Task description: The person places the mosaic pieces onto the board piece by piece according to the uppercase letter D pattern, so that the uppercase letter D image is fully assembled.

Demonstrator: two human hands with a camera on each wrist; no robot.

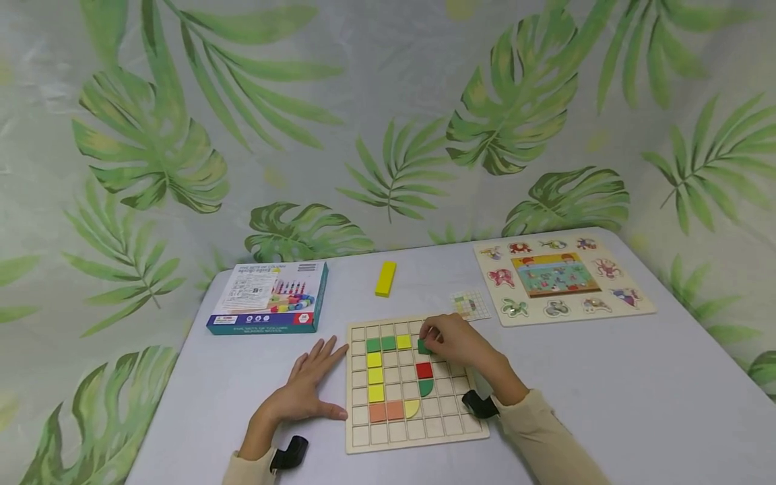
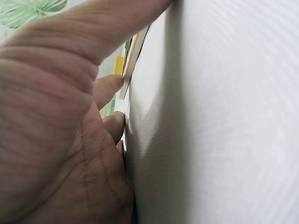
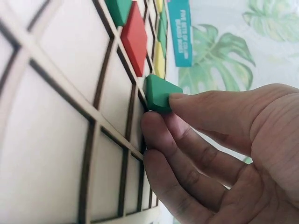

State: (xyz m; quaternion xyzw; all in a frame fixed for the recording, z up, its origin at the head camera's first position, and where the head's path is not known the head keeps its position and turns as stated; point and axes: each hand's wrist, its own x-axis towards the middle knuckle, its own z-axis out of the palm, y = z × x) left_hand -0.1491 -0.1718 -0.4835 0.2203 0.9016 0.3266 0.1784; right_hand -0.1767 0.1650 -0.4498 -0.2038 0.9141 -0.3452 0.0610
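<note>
A wooden grid board (image 1: 418, 439) lies on the table. My right hand (image 1: 459, 343) pinches a green square tile (image 3: 161, 95) between thumb and fingers at the board's upper part; in the right wrist view the tile tilts against the grid. Just below it sit a red square tile (image 1: 424, 370) and a green quarter-round tile (image 1: 426, 388). Green and yellow squares form a row and a column of yellow tiles (image 1: 375, 376) at the left, above two orange tiles (image 1: 386, 411) and a pale yellow quarter-round (image 1: 411, 408). My left hand (image 1: 303, 389), fingers spread, rests on the table, fingertips touching the board's left edge.
A small printed pattern card (image 1: 479, 308) lies behind the board, partly beside my right hand. A yellow box (image 1: 385, 279) stands farther back. At the left is a boxed bead set (image 1: 267, 296); at the right, a sea-animal puzzle board (image 1: 509, 316).
</note>
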